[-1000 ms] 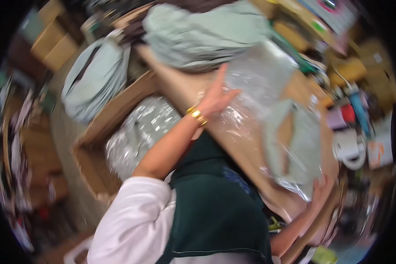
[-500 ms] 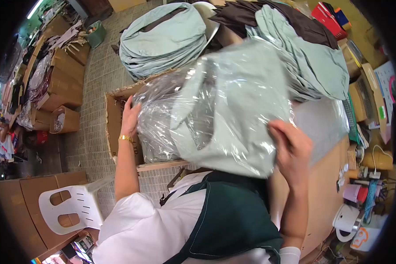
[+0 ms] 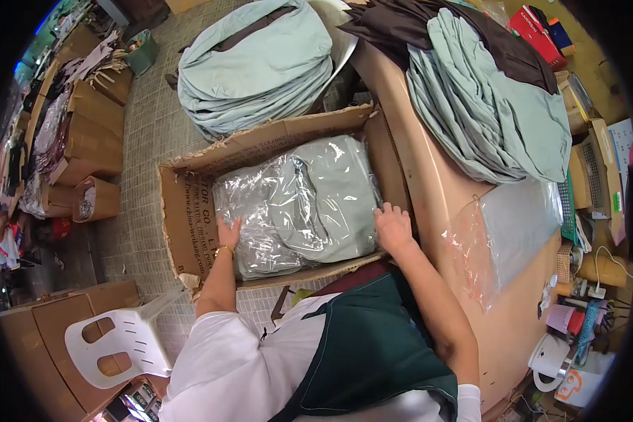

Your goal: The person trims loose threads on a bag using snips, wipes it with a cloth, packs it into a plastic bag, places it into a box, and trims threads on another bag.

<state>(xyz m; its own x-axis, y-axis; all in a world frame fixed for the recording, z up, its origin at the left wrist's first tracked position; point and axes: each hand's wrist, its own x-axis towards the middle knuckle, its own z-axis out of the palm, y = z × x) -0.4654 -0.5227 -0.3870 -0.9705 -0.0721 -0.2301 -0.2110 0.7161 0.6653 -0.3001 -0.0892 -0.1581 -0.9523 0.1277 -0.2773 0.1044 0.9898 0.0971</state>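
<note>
A pale green garment in a clear plastic bag (image 3: 344, 186) lies inside an open cardboard box (image 3: 193, 228), on top of other bagged contents. My left hand (image 3: 228, 233), with a gold bracelet at the wrist, pinches the left end of the clear plastic. At the bag's right edge, the curled fingers of my right hand (image 3: 394, 226) grip the plastic close to the box's right wall. The fingertips of both hands are partly hidden.
A tall stack of pale green garments (image 3: 257, 63) stands behind the box. On the table (image 3: 464, 337) at right lie more green garments (image 3: 485, 105), dark brown fabric (image 3: 499, 49) and clear plastic bags (image 3: 524, 218). A white plastic chair (image 3: 119, 337) stands at lower left.
The bagged garment has gone down from above the box's right side into the box. My right hand has moved left and away with it; my left hand has shifted slightly right and lower.
</note>
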